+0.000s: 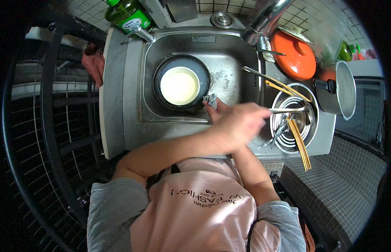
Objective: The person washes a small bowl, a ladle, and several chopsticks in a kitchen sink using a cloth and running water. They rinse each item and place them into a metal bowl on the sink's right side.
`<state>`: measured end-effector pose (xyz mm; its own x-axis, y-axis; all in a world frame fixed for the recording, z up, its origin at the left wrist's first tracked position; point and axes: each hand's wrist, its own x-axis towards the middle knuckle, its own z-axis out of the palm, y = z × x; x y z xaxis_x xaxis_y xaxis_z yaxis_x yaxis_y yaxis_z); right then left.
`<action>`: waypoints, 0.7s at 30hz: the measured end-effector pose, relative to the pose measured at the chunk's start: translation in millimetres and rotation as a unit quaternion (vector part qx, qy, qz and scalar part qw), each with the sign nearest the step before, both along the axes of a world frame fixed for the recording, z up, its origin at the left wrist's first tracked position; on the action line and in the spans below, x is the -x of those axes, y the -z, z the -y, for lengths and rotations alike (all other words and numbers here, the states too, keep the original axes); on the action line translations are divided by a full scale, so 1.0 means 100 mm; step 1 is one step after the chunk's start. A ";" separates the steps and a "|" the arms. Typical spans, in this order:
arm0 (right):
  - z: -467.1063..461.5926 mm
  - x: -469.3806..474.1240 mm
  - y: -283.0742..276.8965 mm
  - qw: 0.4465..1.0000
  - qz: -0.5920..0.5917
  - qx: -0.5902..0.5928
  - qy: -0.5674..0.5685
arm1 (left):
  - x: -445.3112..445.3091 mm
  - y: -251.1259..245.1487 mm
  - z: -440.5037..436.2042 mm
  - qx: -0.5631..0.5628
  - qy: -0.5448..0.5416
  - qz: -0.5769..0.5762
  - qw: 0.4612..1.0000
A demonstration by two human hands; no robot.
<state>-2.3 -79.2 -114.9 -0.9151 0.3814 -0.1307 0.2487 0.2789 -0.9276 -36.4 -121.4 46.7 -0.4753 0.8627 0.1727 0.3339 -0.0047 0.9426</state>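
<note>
My left hand [246, 121], blurred, reaches across over my right forearm. Its fingers grip the handle end of a steel ladle [291, 110], whose head lies over a steel basin [315, 132] on the right counter. Inside the basin are nested steel bowls [285, 104], with bundles of chopsticks [298, 145] and several metal utensils [279, 129] on top. Below my left hand, my right hand [214, 110] holds a crumpled grey cloth [211, 99] near the sink's front edge. A pale round bowl [179, 85] stands in a dark pan of cloudy water [179, 60] in the sink.
The steel sink [236, 63] has a faucet [258, 28] at its back right. An orange lidded pot [291, 56] and a grey saucepan [334, 91] stand on the right. A green bottle [129, 19] and a drain strainer [223, 20] are at the back. A black metal rack [50, 94] stands left.
</note>
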 end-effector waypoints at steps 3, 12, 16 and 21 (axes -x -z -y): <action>-0.01 0.02 0.09 0.996 -0.003 -0.085 -0.001 | 0.84 0.51 0.46 0.028 -0.130 0.150 0.980; 0.01 0.06 0.09 0.993 0.095 -0.065 0.013 | 2.04 2.48 1.38 0.423 -0.259 -0.035 0.868; 0.01 0.06 0.10 0.992 0.108 -0.070 0.020 | 1.99 2.96 1.35 0.373 -0.275 0.280 0.841; 0.01 0.05 0.11 0.994 0.087 -0.054 0.028 | 1.88 3.36 1.26 0.414 -0.229 0.440 0.763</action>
